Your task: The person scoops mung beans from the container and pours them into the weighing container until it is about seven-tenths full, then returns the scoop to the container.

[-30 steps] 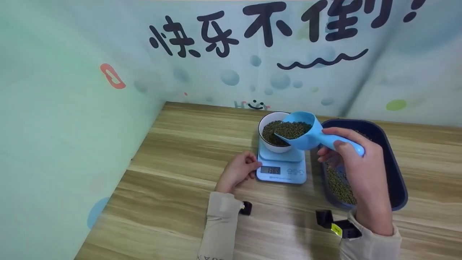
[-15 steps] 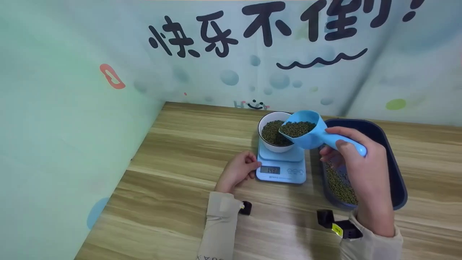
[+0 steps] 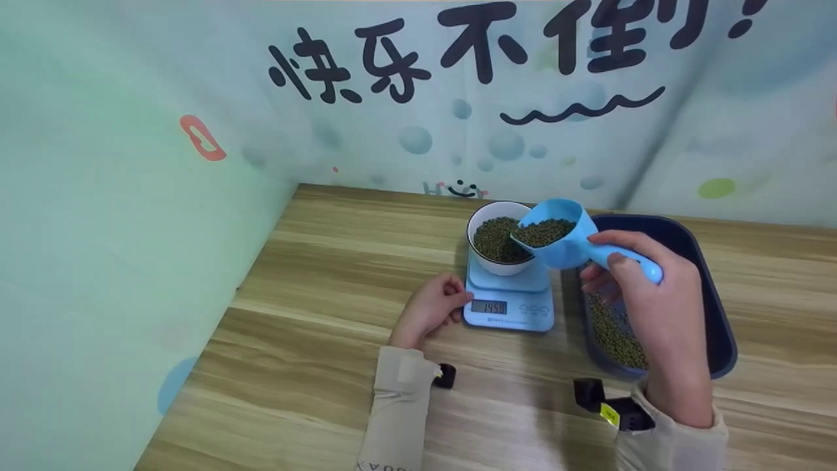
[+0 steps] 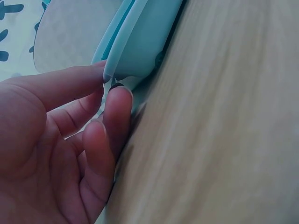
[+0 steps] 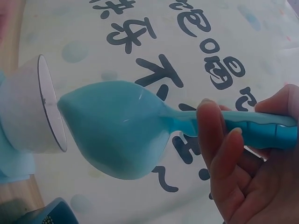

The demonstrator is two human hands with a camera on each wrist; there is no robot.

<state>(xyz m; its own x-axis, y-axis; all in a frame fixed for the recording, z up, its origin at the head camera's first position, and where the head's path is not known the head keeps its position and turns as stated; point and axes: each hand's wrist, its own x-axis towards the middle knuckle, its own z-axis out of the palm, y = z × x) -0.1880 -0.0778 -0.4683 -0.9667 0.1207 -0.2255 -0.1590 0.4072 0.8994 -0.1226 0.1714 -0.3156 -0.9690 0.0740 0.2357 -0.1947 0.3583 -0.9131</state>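
Note:
My right hand (image 3: 664,304) grips the handle of a blue scoop (image 3: 569,239) part full of small green mung beans (image 3: 544,232). The scoop's pointed lip is over the right rim of a white, dark-edged bowl (image 3: 500,267), which holds more mung beans. That bowl stands on a light blue kitchen scale (image 3: 510,320) with a lit number display. My left hand (image 3: 431,304) holds the scale's left edge between thumb and fingertips, as the scale (image 4: 140,42) shows in the left wrist view. From the right wrist camera, the scoop's underside (image 5: 119,133) hides its contents.
A dark blue tub (image 3: 719,327) with mung beans on its bottom stands right of the scale, partly under my right forearm. Behind the wooden table (image 3: 314,314) hangs a printed backdrop (image 3: 366,144) with large black characters.
The scoop has drawn slightly back to the right and holds fewer beans in its mouth. The number on the scale has changed. My left hand has stayed at the scale.

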